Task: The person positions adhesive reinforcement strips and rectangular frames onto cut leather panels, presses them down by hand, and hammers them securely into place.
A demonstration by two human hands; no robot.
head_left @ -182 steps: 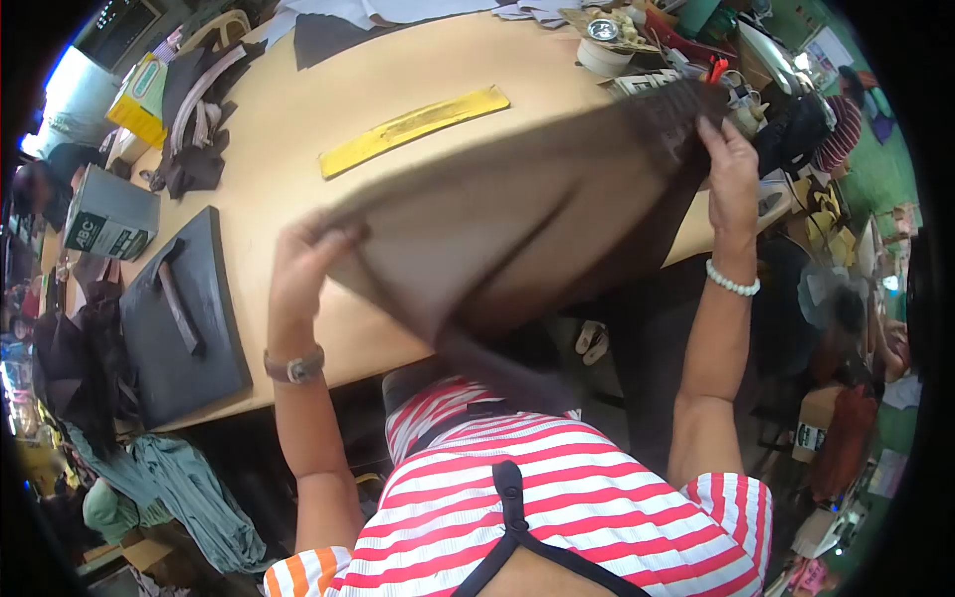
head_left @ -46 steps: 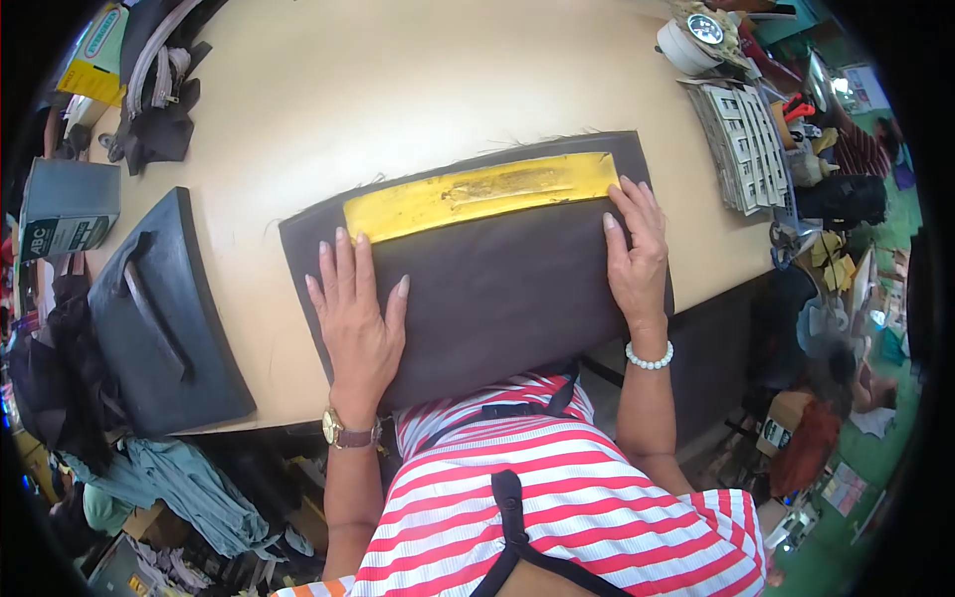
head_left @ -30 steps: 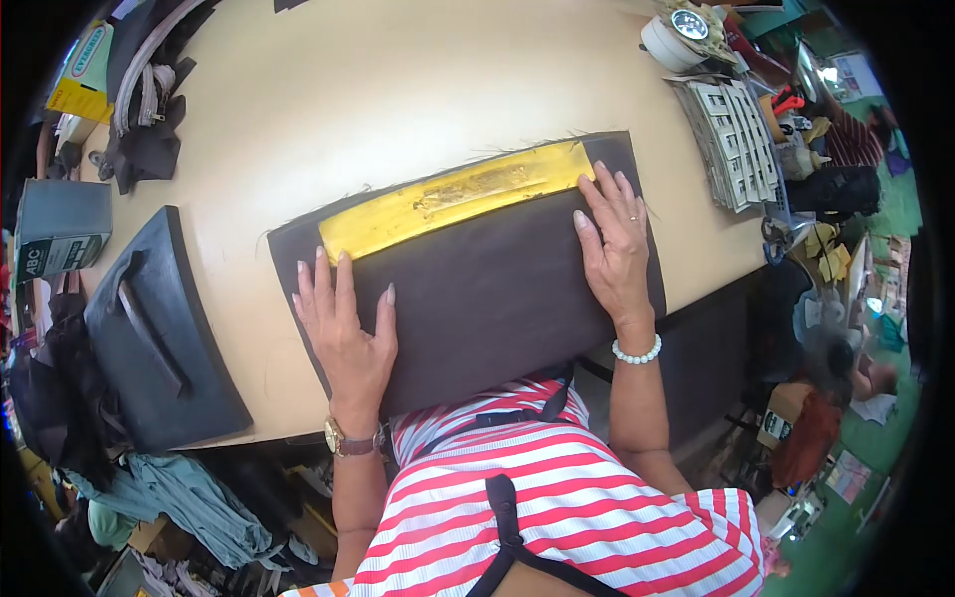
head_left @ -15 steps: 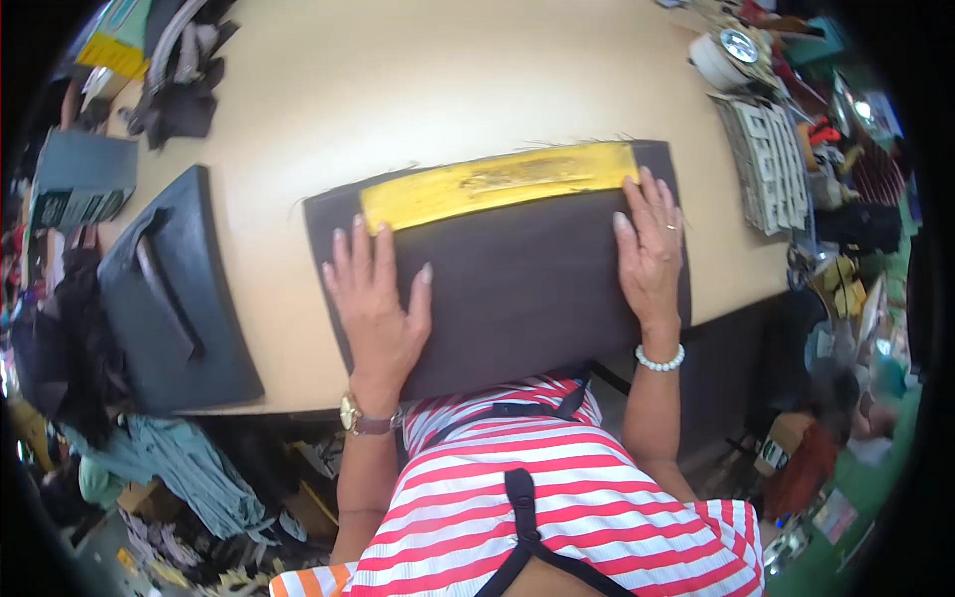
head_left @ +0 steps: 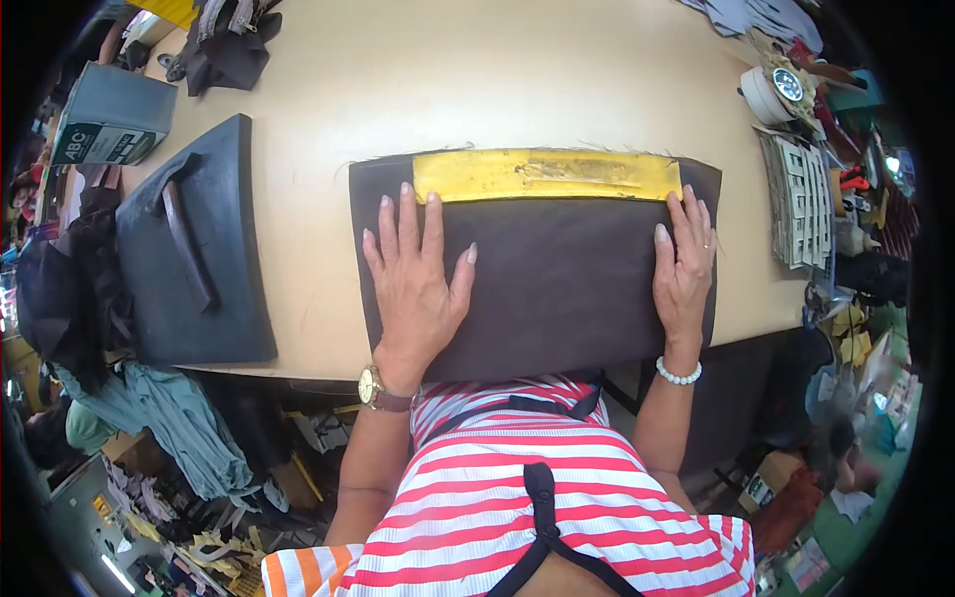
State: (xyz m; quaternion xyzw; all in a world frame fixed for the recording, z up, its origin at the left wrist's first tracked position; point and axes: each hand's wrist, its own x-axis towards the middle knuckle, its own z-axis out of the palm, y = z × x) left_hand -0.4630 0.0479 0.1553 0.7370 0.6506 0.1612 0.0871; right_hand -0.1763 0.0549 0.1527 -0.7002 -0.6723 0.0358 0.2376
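Observation:
A dark piece of fabric (head_left: 557,289) lies flat across the front of the table, its near edge reaching my striped shirt. Along its far edge rests a long yellow strip (head_left: 547,176) with worn, dark smudges. My left hand (head_left: 416,284) presses flat on the fabric, fingers spread, the fingertips by the strip's left end. On the other side, my right hand (head_left: 684,264) also lies flat, fingertips touching the strip's lower right corner. Neither hand grips anything. Loose threads stick out past the fabric's far edge.
A black board (head_left: 194,269) with a dark curved bar (head_left: 184,239) on it is at the left. Behind it stands a grey box (head_left: 119,114). Stacked pale slotted templates (head_left: 799,204) and a round white dial device (head_left: 771,90) sit at the right edge of the table (head_left: 497,80).
The view has shifted, so the fabric and both hands appear farther right. Both hands stay flat on the fabric beside the yellow strip.

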